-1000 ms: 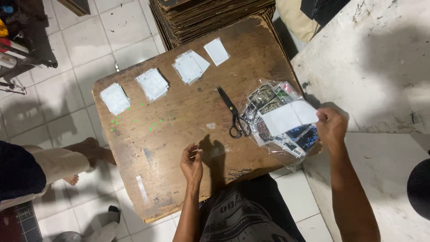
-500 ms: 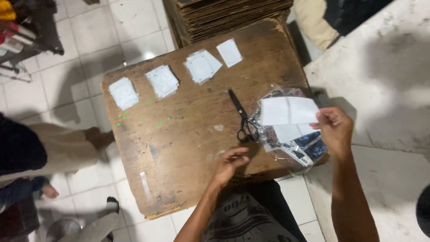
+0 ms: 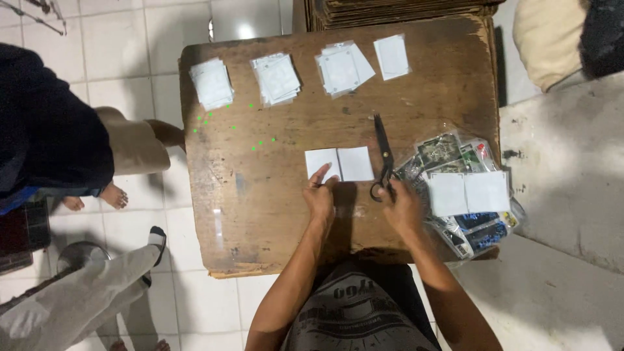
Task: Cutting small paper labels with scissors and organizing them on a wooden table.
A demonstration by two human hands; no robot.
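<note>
left hand (image 3: pixel 320 198) open, fingertips pressing white sheet (image 3: pixel 339 164) at table (image 3: pixel 260 208) centre | right hand (image 3: pixel 401 205) closed around scissors (image 3: pixel 383 156) handles, just right of sheet | packets (image 3: pixel 465 192) at right edge

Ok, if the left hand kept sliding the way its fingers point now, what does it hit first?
The left hand points up the wooden table, fingertips already at the near edge of the white double sheet. That sheet comes first; further on lies bare wood, then the white stacks at the far edge.
</note>
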